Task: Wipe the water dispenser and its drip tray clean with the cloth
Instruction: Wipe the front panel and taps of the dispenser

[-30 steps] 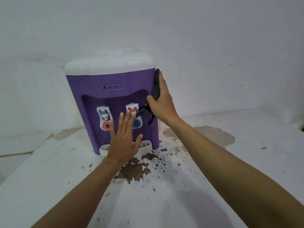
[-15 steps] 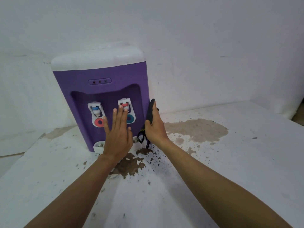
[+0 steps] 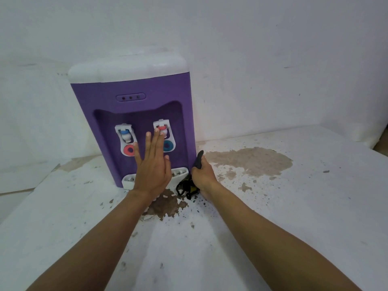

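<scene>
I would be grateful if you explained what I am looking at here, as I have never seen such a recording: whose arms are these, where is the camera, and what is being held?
There is no machine here. A person wears a wide-angle camera on the head, looking forward and down, so the two arms you see are that person's own. In front stands a purple water dispenser with a white top, two taps and a white drip tray at its foot. The left hand lies flat, fingers straight, against the dispenser's front. The right hand grips a dark cloth at the dispenser's lower right edge. Everything stands on a white surface marked with brown patches and specks.
</scene>
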